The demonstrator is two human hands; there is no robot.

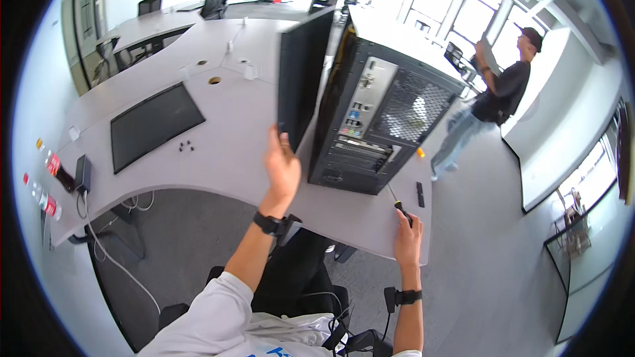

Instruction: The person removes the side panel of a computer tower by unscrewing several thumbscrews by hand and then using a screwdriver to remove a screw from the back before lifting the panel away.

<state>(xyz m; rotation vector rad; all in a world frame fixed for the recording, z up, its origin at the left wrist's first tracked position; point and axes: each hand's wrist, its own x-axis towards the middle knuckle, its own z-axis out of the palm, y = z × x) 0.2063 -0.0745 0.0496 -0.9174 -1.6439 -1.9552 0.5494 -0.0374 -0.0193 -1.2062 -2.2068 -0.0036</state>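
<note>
A black computer tower (344,168) stands upright on the desk, its back with ports and a mesh vent turned toward me. My left hand (283,172) is closed on the lower edge of a dark side panel (303,73), which stands upright just left of the tower, with a gap between them. In my right hand (408,241) is a screwdriver (402,210) with a black and yellow handle, its thin shaft pointing at the tower's lower right corner. Another black panel (159,125) lies flat on the desk to the left. Several small dark screws (186,147) are beside it.
The curved desk (231,152) ends in an edge close to me. Two bottles (56,168) and a black box with cables (83,173) are at far left. A small black strip (420,194) lies right of the tower. Another person (506,92) stands beyond, at right.
</note>
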